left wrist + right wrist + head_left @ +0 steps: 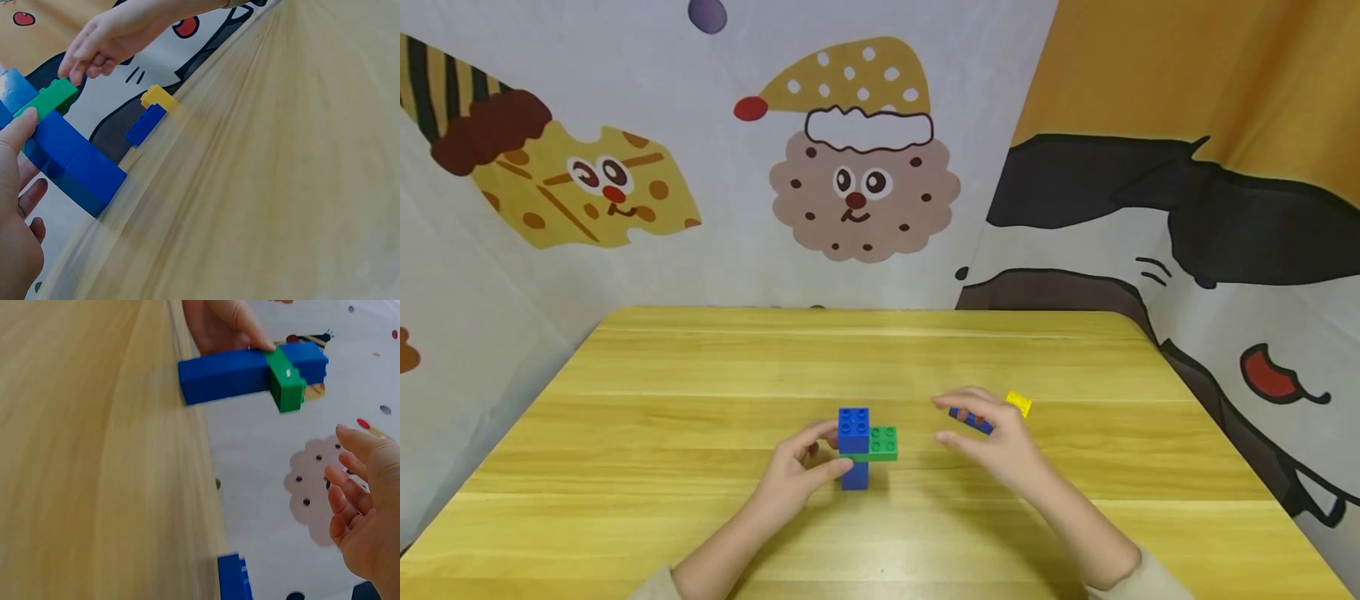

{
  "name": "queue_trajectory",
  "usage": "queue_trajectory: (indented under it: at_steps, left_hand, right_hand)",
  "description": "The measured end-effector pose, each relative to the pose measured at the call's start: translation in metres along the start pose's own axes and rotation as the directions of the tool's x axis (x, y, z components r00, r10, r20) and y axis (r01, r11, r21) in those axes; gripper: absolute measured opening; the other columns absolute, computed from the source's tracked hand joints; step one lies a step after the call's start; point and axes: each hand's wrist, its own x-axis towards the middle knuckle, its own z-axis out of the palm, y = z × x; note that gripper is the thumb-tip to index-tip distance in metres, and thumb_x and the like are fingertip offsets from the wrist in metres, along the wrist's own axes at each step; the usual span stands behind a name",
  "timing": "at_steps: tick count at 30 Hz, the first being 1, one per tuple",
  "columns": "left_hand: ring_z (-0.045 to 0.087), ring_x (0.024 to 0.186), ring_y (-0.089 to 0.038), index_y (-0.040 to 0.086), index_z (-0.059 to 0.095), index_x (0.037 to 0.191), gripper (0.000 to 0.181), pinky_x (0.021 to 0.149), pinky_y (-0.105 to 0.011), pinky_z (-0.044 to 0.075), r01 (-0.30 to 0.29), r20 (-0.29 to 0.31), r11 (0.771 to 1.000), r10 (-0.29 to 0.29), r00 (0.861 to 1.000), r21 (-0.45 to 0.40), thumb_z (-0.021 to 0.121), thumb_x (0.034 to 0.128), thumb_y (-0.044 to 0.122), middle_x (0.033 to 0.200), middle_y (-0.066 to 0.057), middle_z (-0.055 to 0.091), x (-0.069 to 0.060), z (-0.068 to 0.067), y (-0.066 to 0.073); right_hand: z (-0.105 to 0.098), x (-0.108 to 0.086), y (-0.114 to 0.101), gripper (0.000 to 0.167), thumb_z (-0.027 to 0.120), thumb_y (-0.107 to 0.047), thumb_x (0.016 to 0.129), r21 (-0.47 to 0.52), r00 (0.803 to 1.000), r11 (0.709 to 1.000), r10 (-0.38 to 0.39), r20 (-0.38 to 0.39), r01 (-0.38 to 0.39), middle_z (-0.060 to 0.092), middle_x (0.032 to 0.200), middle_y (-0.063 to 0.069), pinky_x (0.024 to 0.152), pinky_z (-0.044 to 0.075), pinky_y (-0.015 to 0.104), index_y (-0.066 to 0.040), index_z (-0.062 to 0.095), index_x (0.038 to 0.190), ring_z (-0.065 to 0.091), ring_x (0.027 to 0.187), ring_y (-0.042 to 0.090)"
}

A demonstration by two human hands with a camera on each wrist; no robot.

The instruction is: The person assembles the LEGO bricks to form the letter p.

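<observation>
A tower of blue building bricks stands upright on the table, with a green brick set crosswise near its top and jutting to the right. Over the green one sits another blue brick. My left hand holds the tower from the left, thumb against the green brick and fingers behind. Apart from the tower, to its right, my right hand hovers with thumb and fingers spread, holding nothing. Beyond that hand a loose blue brick lies on the table, partly hidden by the fingers in the head view.
A yellow brick lies just beyond the loose blue one. The wooden table reaches back to a wall cloth printed with cartoon figures.
</observation>
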Motion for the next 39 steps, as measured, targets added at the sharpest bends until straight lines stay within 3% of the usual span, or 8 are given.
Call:
queue_trajectory:
  at_steps: [5, 11, 17, 24, 39]
  left_hand:
    - [0.046, 0.091, -0.027, 0.009, 0.066, 0.118, 0.038, 0.078, -0.033, 0.037, 0.011, -0.008, 1.000, -0.011, 1.000, -0.003, 0.076, 0.0814, 0.011, 0.101, -0.005, 0.061, 0.000, 0.001, 0.001]
    - [0.045, 0.091, -0.027, 0.009, 0.066, 0.118, 0.038, 0.078, -0.033, 0.037, 0.011, -0.004, 1.000, -0.011, 1.000, 0.004, 0.076, 0.0818, 0.011, 0.101, -0.004, 0.061, 0.000, 0.001, 0.002]
    - [0.043, 0.090, -0.028, 0.009, 0.066, 0.119, 0.038, 0.077, -0.033, 0.037, 0.009, 0.002, 1.000, -0.009, 1.000, 0.003, 0.075, 0.0820, 0.011, 0.101, -0.005, 0.060, 0.000, 0.001, 0.002]
    - [0.042, 0.088, -0.028, 0.009, 0.065, 0.119, 0.038, 0.075, -0.030, 0.038, -0.002, 0.005, 1.000, 0.002, 1.000, 0.004, 0.075, 0.0825, 0.011, 0.101, -0.006, 0.059, 0.000, 0.001, 0.001]
    - [0.042, 0.088, -0.026, 0.008, 0.066, 0.119, 0.038, 0.074, -0.031, 0.038, 0.000, -0.006, 1.000, 0.000, 1.000, -0.003, 0.075, 0.0822, 0.010, 0.101, -0.005, 0.060, 0.001, 0.000, 0.002]
  right_hand:
    - [-0.013, -0.006, 0.012, 0.038, 0.079, -0.002, 0.075, -0.075, 0.999, 0.997, 0.011, -0.041, -0.014, 0.066, 0.111, 0.005, 0.073, 0.045, 0.032, -0.007, 0.069, 0.112, 0.055, 0.088, 0.016]
    - [-0.030, -0.013, 0.025, 0.033, 0.077, -0.004, 0.078, -0.155, 0.995, 0.984, 0.075, -0.067, -0.085, 0.067, 0.108, 0.003, 0.071, 0.039, 0.034, -0.006, 0.070, 0.111, 0.053, 0.082, 0.020]
    - [-0.045, -0.016, 0.043, 0.036, 0.076, 0.007, 0.075, -0.231, 0.993, 0.970, 0.051, -0.105, -0.074, 0.066, 0.101, 0.010, 0.068, 0.038, 0.033, 0.000, 0.068, 0.109, 0.051, 0.078, 0.023]
    - [-0.064, -0.016, 0.061, 0.036, 0.078, -0.007, 0.080, -0.257, 0.989, 0.958, 0.100, -0.107, -0.124, 0.066, 0.106, 0.005, 0.068, 0.037, 0.029, -0.009, 0.069, 0.115, 0.051, 0.081, 0.019]
    - [-0.078, -0.021, 0.080, 0.041, 0.075, -0.016, 0.084, -0.311, 0.973, 0.922, 0.218, -0.071, -0.229, 0.063, 0.114, 0.006, 0.066, 0.037, 0.027, -0.006, 0.064, 0.122, 0.049, 0.083, 0.023]
